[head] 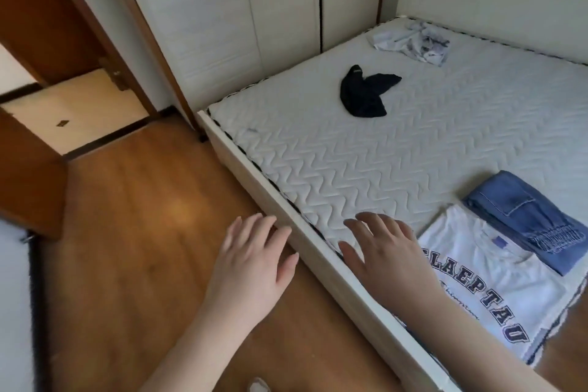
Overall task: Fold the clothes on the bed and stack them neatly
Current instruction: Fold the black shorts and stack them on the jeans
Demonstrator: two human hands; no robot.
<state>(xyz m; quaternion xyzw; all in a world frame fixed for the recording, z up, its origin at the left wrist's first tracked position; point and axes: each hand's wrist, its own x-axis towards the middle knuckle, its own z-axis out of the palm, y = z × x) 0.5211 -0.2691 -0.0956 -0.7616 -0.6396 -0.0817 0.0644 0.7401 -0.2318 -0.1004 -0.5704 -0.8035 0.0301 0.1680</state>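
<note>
Both hands reach forward with fingers spread and relaxed, grasping nothing. The left hand (251,267) hovers over the wooden floor (133,232) at 7 o'clock, just beside the bed (318,153) frame; the right hand (385,261) is over the mattress edge at 6 o'clock. At 4 o'clock a folded white T-shirt (496,289) lies flat, with folded jeans (528,219) touching its far side. A crumpled black garment (362,92) sits at 12 o'clock, and a crumpled pale garment (413,41) lies at 1 o'clock near the headboard.

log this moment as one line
hands: left, right open, empty | folded: white t-shirt, jeans | unfolded: black garment, pale garment
</note>
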